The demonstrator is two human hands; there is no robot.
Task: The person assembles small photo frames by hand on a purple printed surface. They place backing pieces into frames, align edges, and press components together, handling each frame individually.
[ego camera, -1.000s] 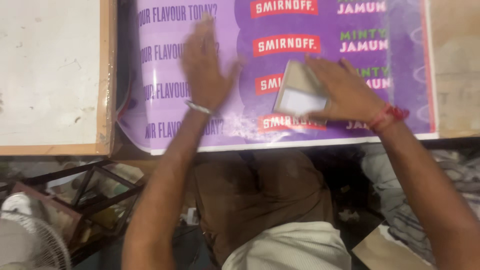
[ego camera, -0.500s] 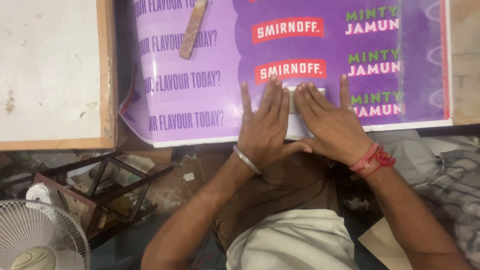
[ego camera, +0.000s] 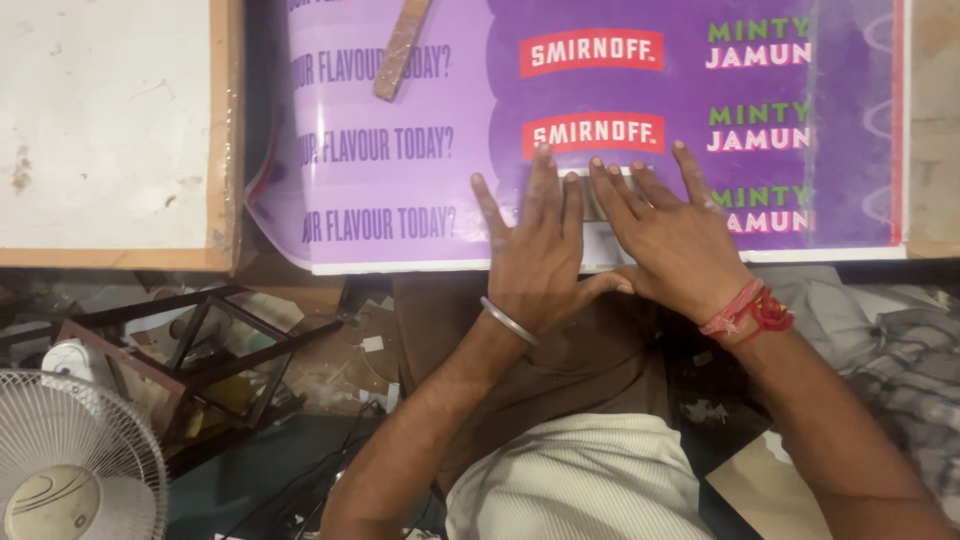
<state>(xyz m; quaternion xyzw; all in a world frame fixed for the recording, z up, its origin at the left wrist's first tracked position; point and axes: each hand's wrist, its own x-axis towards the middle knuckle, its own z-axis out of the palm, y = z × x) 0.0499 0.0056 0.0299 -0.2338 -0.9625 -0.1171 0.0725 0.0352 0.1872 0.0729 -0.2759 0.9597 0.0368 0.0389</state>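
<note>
pressing flat with fingers spread, the left hand (ego camera: 540,255) and right hand (ego camera: 672,240) lie side by side on the purple poster (ego camera: 420,190), gripping nothing. the poster covers the worktop (ego camera: 935,120), its near edge just under the palms; a small pale block (ego camera: 598,205) shows between the hands, and a wooden strip (ego camera: 401,48) rests farther up.

Purple poster (ego camera: 400,190) flat, apparently pressed.

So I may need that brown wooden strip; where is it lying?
In the head view, the brown wooden strip lies tilted on the purple printed poster, upper left, well away from both hands.
</note>
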